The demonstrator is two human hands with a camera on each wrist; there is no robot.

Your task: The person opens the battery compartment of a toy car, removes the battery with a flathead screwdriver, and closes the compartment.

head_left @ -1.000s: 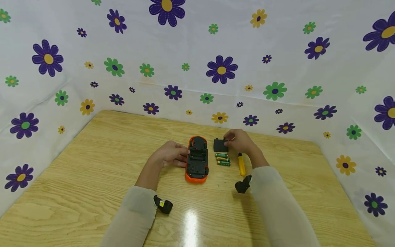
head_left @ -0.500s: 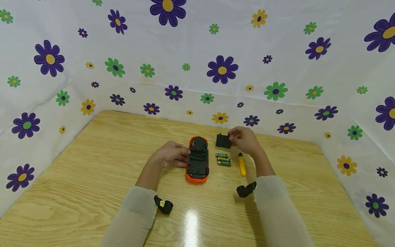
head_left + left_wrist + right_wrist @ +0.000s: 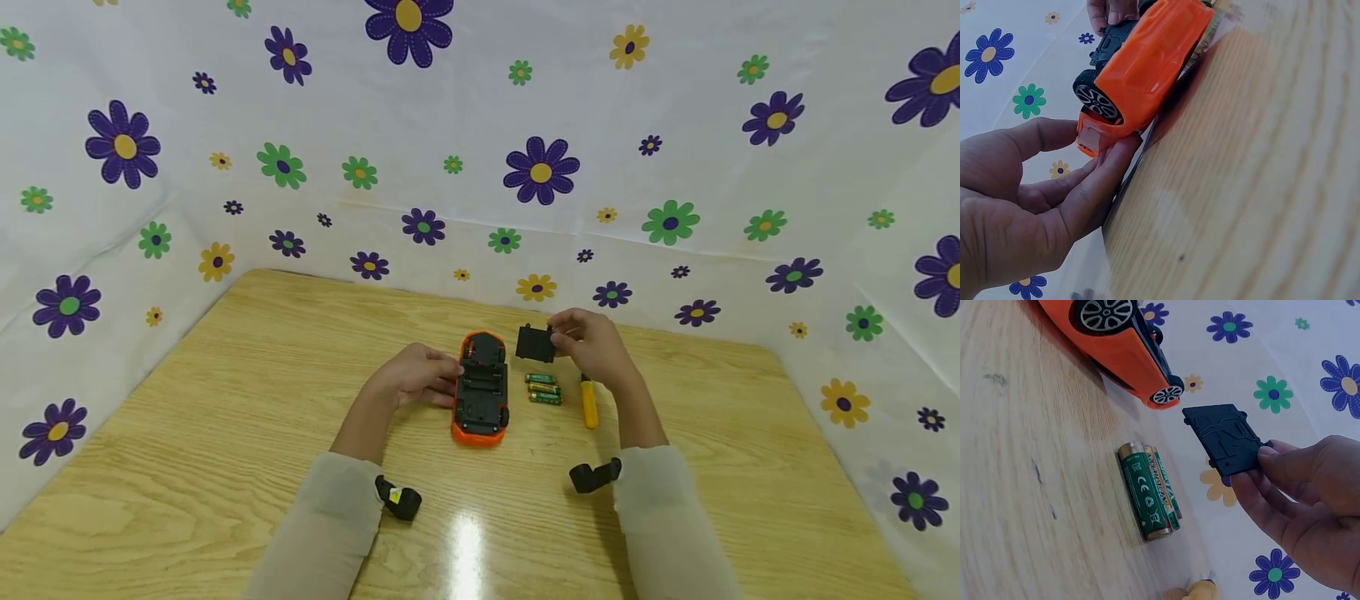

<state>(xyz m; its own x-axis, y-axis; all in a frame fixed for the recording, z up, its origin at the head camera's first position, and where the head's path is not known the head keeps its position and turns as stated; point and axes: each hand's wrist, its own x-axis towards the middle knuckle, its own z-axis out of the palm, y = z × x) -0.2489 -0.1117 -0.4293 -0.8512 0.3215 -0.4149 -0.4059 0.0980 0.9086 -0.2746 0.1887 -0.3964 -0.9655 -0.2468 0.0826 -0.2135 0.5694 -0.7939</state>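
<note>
On the wooden table [image 3: 225, 400], an orange toy car [image 3: 480, 387] lies upside down with its black underside facing up. The left hand [image 3: 416, 377] rests against the car's left side, fingers lightly bent and touching the body at one end; it presses rather than grips. The right hand [image 3: 592, 342] pinches a black cover plate [image 3: 536, 343] by one edge between thumb and fingertips, holding it clear of the table, just beyond and to the right of the car.

Three green batteries [image 3: 542, 388] lie side by side on the table, between the car and a yellow-handled screwdriver [image 3: 588, 402], directly below the raised cover. A flower-print sheet [image 3: 480, 125] walls in the table on three sides.

Only the screwdriver's handle end enters the right wrist view, and its tip is too small to make out. Both wrist views cut the car off at the frame edge.
</note>
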